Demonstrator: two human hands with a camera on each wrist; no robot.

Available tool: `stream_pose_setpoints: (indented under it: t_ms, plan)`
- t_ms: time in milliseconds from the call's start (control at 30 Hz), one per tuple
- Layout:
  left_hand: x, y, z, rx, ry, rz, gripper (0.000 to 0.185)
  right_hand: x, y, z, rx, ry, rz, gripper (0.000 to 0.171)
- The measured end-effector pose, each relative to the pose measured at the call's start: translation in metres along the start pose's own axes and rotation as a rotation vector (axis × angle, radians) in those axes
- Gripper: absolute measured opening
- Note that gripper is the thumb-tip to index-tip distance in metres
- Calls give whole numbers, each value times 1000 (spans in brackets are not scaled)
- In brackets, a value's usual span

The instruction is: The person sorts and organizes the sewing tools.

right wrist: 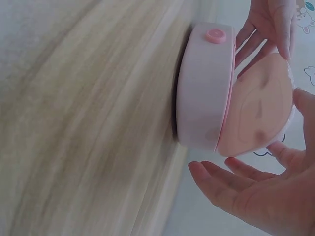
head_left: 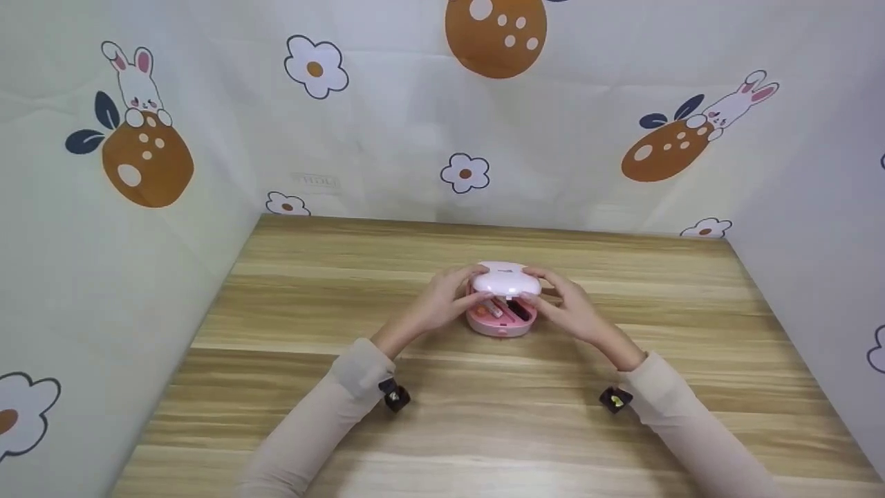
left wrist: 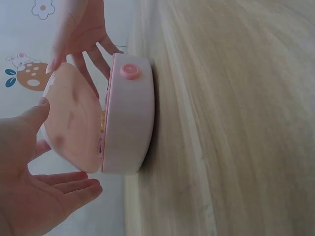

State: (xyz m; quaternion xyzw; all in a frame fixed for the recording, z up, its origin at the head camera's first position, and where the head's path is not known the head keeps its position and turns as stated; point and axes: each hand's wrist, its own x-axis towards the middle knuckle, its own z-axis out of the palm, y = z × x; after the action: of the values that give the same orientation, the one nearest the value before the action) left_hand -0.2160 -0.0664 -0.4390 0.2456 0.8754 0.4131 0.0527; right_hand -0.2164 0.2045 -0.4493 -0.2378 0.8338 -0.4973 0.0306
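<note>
Smooth pink plastic on the case (head_left: 503, 319), faintly glossy, with a paler lid (head_left: 507, 280) of the same moulded look (soft sheen on its inner face in the wrist views). Wood-grain surface (head_left: 484, 429), matt, streaked light and dark, likely laminate. Printed cloth backdrop (head_left: 387, 131), matt and creased. Soft knit cloth on the sleeves (head_left: 325, 415).

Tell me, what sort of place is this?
Probably a small tabletop recording booth: a wood-grain table walled on three sides by bunny-and-flower cloth, with two hands at a pink case.
</note>
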Motion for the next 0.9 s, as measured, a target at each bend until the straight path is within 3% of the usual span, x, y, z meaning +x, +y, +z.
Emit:
stream_pose_setpoints:
  t_ms: [500,900]
  plan:
    - [-10,-5,13,-13,69,81,49,-13,-1,10,60,-63,9,54]
    - [-18,-10,24,2,107,93,50,-19,0,23,14,-4,13,57]
